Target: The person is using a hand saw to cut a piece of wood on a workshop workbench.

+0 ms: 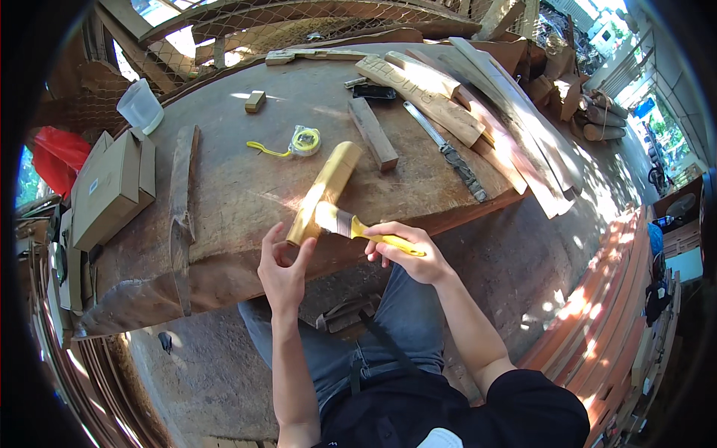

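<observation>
A short, rounded yellowish piece of wood (328, 181) lies slantwise near the front edge of the workbench (231, 190). Thumb and fingers of my left hand (285, 270) close around its near end. In my right hand (411, 252) is a paintbrush (354, 225) with a yellow handle and a metal ferrule. Its pale bristles rest against the right side of the wood, close to my left fingertips. Beyond the wood sits a yellow tape measure (305, 140) in a clear case with a strap. A squared wooden block (373, 134) lies to the right of it.
Long boards (478, 123) are piled at the back right, beside a long metal tool with a wrapped handle (454, 163). A small wood block (255, 101) lies farther back. Cardboard boxes (112, 187), a plastic tub (140, 107) and a wood strip (181, 201) occupy the left.
</observation>
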A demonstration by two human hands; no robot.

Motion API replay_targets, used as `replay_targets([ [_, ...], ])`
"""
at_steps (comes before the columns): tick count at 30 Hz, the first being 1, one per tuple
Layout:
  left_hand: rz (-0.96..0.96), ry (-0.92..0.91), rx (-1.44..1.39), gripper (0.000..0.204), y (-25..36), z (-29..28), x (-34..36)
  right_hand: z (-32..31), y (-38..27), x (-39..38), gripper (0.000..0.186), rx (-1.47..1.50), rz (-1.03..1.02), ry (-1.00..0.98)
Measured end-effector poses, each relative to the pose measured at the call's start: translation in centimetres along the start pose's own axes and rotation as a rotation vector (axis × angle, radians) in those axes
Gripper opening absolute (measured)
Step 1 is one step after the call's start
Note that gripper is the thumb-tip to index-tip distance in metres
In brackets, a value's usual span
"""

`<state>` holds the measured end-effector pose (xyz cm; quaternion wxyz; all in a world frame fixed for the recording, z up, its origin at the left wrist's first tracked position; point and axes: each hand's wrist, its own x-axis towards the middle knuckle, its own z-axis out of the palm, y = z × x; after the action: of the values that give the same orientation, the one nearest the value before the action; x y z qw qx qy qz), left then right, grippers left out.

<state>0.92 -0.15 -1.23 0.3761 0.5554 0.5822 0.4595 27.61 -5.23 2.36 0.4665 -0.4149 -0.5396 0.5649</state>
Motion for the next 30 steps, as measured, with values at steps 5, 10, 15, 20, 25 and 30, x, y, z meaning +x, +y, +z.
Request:
replay_targets([
  [5, -0.250, -0.020, -0.261, 0.044, 2.0, -0.2, -1.0, 2.4, 0.7, -0.4, 0.036, -0.015, -0.042, 0.062],
  [10, -0.306, 0.000, -0.260, 0.045, 1.6, -1.8, -2.0, 0.5, 0.4, 0.7, 0.035, -0.064, -0.012, 0.251],
  [15, -0.281, -0.029, -0.244, 0.047, 1.3, -2.9, -3.1, -1.8, -2.4, 1.1, 0.028, -0.399, -0.103, -0.118],
  [20, -0.301, 0.007, -0.256, 0.044, 0.2, -6.6, -3.8, -9.8, -3.4, 4.1, 0.040, -0.590, -0.177, 0.429],
  [25, -0.331, 0.010, -0.324, 0.044, -1.6, -8.1, -2.9, -14.5, -2.6, 7.8, 0.054, -1.084, -0.235, 0.464],
  [30, -0.353, 0.180, -0.349, 0.043, -2.3, -8.9, -1.4, -16.8, -1.4, 12.1, 0.050, -0.975, -0.212, 0.383],
])
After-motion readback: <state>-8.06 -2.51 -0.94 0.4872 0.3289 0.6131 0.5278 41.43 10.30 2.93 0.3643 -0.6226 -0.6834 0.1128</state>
